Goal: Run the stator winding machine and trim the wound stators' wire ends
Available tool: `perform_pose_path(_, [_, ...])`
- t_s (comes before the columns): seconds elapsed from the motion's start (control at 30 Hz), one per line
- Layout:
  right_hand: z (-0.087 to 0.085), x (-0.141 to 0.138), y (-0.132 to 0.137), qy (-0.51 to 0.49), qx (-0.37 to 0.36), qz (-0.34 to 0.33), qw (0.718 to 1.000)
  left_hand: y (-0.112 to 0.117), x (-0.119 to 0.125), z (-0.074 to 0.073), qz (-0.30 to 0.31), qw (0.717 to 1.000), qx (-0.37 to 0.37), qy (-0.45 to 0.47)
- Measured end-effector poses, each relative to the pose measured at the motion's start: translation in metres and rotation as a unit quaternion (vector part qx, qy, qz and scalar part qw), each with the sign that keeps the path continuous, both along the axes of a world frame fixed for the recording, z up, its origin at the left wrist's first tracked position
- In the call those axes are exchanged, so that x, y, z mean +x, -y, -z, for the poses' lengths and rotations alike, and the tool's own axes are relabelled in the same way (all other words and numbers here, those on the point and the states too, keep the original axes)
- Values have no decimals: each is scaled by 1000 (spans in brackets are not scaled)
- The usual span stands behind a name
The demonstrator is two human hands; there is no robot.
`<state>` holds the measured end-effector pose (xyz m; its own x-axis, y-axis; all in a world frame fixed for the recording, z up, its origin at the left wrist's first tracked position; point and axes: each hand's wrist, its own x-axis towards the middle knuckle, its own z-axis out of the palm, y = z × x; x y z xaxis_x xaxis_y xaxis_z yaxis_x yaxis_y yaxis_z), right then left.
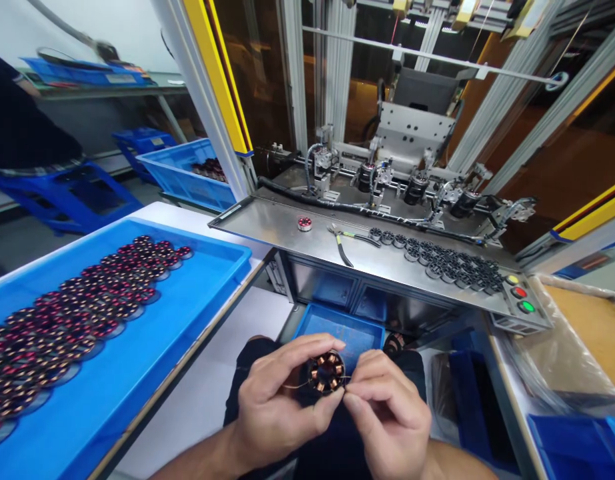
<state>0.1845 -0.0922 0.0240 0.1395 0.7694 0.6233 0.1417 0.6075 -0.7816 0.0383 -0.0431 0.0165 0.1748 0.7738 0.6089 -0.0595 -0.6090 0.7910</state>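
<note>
My left hand (272, 400) grips a small round stator wound with copper coils (327, 373), thumb and fingers curled round its rim. My right hand (387, 407) pinches a thin copper wire end at the stator's right side. Both hands hover over my lap, above a small blue bin (360, 330). A big blue tray (187, 320) on the left holds several rows of wound stators (82, 300).
A steel shelf (277, 223) ahead carries one red stator (304, 224), pliers (343, 247) and several unwound black cores (437, 257). Red and green buttons (521, 299) sit at its right end. A winding machine (412, 167) stands behind. Another person's dark sleeve (17, 127) is far left.
</note>
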Motion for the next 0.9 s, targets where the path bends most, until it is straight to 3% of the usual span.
perform_pose_path(0.13, [-1, 12, -7, 9, 0, -32, 999, 0, -2, -3, 72, 991, -104, 47])
perform_pose_path(0.4, [-19, 35, -33, 127, 48, -162, 977, 1, -1, -4, 215, 933, -258, 128])
perform_pose_path(0.67, [-29, 36, -37, 192, 128, -146, 962, -3, 1, -9, 299, 883, -343, 116])
perform_pose_path(0.8, [-31, 38, -34, 192, 128, -150, 961, -3, 2, -12, 318, 867, -368, 109])
perform_pose_path(0.9, [-27, 38, -27, 185, 136, -118, 966, -2, 2, -11, 321, 856, -388, 118])
